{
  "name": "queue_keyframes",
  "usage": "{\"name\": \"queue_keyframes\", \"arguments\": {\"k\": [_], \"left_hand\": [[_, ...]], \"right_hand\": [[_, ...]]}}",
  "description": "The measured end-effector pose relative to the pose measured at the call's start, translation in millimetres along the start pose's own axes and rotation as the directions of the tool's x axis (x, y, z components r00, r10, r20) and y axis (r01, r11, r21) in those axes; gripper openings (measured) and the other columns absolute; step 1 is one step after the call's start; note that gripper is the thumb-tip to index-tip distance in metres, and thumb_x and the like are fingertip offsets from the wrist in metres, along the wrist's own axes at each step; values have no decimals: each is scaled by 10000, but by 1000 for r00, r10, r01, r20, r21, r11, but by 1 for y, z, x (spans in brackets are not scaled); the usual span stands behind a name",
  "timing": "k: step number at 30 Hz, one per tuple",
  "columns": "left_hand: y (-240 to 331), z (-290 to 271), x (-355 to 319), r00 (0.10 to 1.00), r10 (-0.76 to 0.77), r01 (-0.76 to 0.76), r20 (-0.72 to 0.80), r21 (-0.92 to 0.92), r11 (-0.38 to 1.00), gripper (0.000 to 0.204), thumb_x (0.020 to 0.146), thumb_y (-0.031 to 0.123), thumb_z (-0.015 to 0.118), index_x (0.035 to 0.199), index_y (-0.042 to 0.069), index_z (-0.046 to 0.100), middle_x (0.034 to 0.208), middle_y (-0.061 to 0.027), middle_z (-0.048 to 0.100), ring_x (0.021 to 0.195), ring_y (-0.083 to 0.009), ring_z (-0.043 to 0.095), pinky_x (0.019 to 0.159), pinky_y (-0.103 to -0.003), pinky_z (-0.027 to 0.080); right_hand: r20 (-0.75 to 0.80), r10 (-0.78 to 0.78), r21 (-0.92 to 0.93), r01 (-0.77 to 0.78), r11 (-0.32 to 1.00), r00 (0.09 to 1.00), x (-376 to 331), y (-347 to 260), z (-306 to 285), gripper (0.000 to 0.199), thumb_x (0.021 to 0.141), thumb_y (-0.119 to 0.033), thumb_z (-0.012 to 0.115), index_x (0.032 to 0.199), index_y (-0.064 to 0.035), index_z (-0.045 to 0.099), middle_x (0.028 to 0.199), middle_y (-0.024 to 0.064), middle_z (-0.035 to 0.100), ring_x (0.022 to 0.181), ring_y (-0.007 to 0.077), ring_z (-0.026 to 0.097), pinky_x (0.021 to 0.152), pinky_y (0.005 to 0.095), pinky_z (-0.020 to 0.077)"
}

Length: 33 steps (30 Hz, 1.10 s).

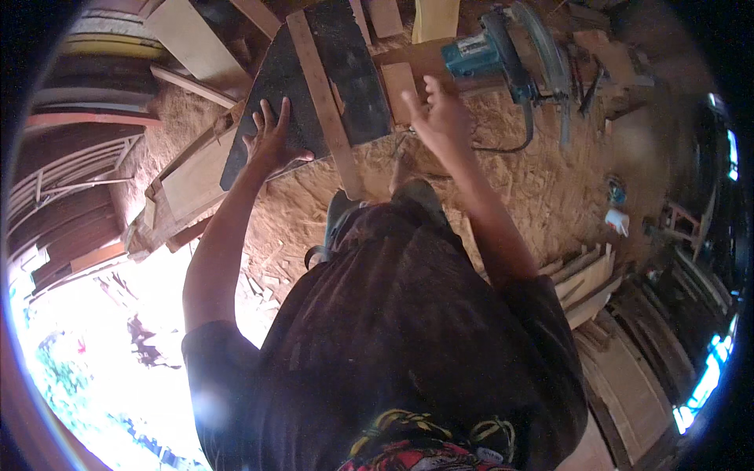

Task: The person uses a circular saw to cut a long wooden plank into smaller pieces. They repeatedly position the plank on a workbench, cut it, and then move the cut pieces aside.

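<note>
My left hand (271,143) lies with spread fingers on the left part of a dark, angular board (357,94). A long, narrow wooden strip (320,92) runs lengthwise over this board, its near end sticking out past the board's edge toward my body. To the right, my right hand (444,124) is raised with its fingers apart, and I see nothing in it. A small light wood piece (399,88) is just beyond that hand, beside the dark board. Nearest on the far right side of the hand is a teal power saw (474,56) with a dark cord.
Sawdust (542,173) covers the ground. Planks (192,43) lie at the far left, and a pale board (192,173) sits left of my left hand. Stacked timber (585,286) is at the right. A small white object (617,220) lies in the sawdust.
</note>
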State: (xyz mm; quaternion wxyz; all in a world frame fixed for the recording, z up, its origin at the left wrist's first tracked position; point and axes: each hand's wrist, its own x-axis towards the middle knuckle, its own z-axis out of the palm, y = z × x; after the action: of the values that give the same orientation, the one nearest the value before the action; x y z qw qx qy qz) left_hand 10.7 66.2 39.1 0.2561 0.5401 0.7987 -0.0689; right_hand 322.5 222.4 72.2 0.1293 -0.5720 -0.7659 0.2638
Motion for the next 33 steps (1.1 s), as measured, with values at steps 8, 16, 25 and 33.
{"name": "queue_keyframes", "arguments": {"k": [8,16,25,33], "left_hand": [[-7,4,5,1000,9,-9,12,1,1000,1516,531,746,899,1682,333,3,1724,-267,-82,1573,-528,54,1132,-806,207],[-17,10,22,999,45,-45,16,14,999,1543,527,806,859,1682,292,-25,1705,-311,-97,1554,-575,38,1122,-821,194],[-21,7,29,993,116,-116,-1,31,993,1535,563,812,852,1680,275,-55,1699,-329,-82,1550,-582,28,1159,-768,205],[-19,5,22,995,99,-98,-29,49,994,1489,591,822,832,1685,220,20,1713,-300,-62,1560,-555,35,1187,-728,210]], "right_hand": [[-198,89,235,-41,971,976,-33,38,64,596,898,-487,747,1222,9,686,995,244,739,940,383,735,821,453,569],[-48,375,491,-305,816,926,-159,127,67,464,937,-432,689,1192,-44,695,1057,207,731,973,362,712,846,479,551],[668,-130,328,-133,935,733,-194,7,156,443,959,-349,641,1304,-73,667,1125,213,740,1030,378,728,925,484,560],[475,97,752,-460,473,875,-127,12,166,500,1018,-432,624,1257,7,644,935,152,723,827,230,704,772,424,553]]}}
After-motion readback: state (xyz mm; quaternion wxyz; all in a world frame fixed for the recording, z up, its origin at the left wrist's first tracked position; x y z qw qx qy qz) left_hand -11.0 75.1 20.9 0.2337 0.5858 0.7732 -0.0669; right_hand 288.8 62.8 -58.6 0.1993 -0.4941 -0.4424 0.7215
